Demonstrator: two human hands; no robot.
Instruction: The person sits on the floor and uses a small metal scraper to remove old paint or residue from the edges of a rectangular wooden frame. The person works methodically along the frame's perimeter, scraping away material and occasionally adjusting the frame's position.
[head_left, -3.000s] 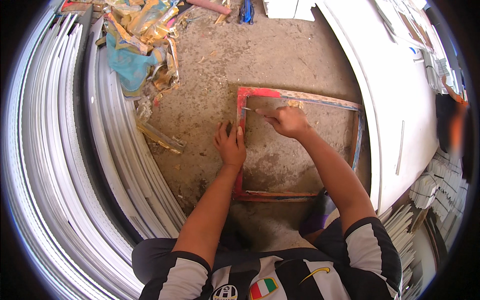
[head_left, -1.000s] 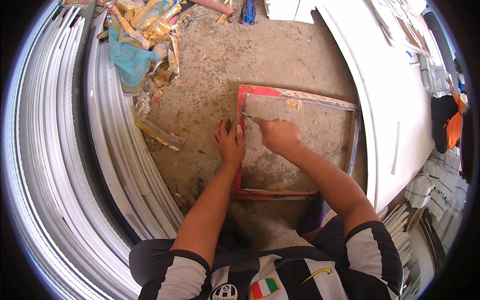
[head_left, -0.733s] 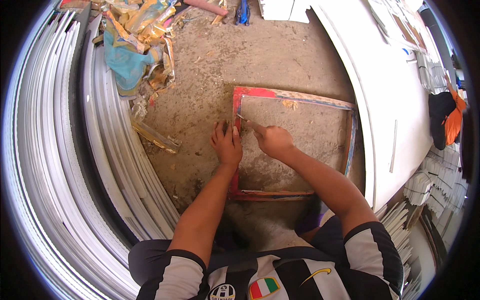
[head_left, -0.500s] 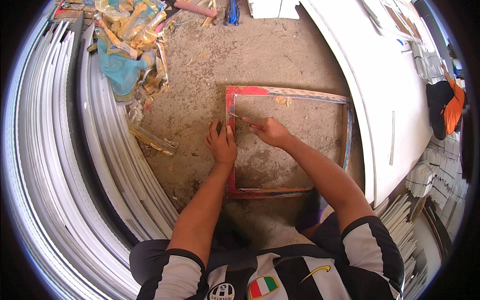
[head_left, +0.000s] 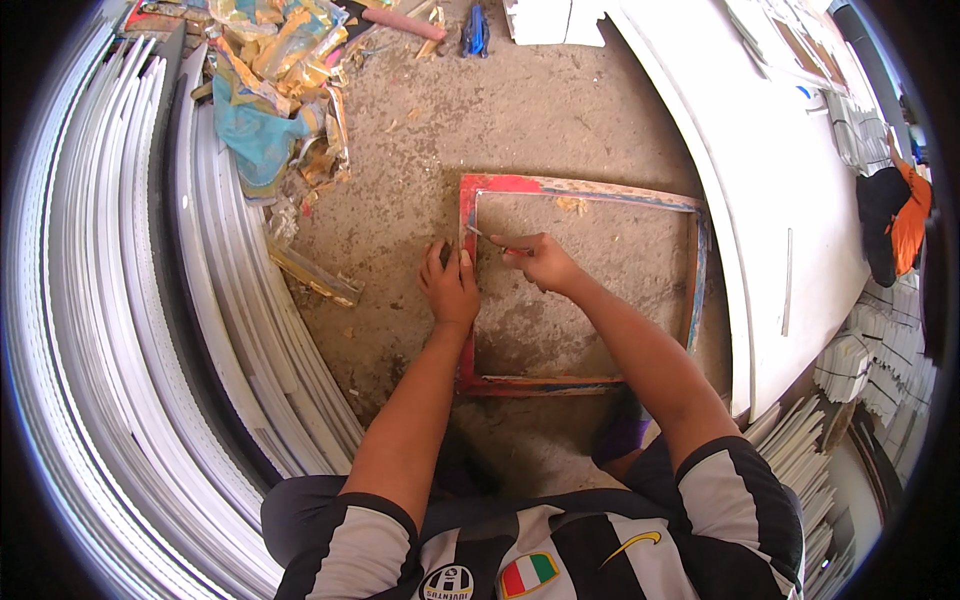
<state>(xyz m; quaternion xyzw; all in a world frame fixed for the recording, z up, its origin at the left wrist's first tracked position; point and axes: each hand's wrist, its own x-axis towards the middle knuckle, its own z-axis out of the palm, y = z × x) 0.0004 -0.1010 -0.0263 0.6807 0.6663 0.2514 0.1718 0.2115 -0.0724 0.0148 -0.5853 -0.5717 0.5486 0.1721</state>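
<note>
A rectangular frame [head_left: 467, 330] with worn red and blue paint lies flat on the floor before me. My left hand [head_left: 452, 290] grips its left bar, fingers on the outer side and thumb over the top. In my right hand [head_left: 548, 266] is a slim tool with a red handle [head_left: 517, 252] and thin metal shaft, which looks like a screwdriver. Its tip meets the left bar, just beyond my left fingers. The fist hides part of the handle.
Long white sheets [head_left: 240, 340] are stacked along my left; a large white panel [head_left: 755, 200] stands at right. Crumpled, stained scraps [head_left: 265, 130] lie far left, near a blue tool [head_left: 475, 32]. A person in orange [head_left: 908, 235] is at far right.
The whole view has shifted slightly to the right. My hands, the tool and the frame keep nearly the same places relative to each other.
</note>
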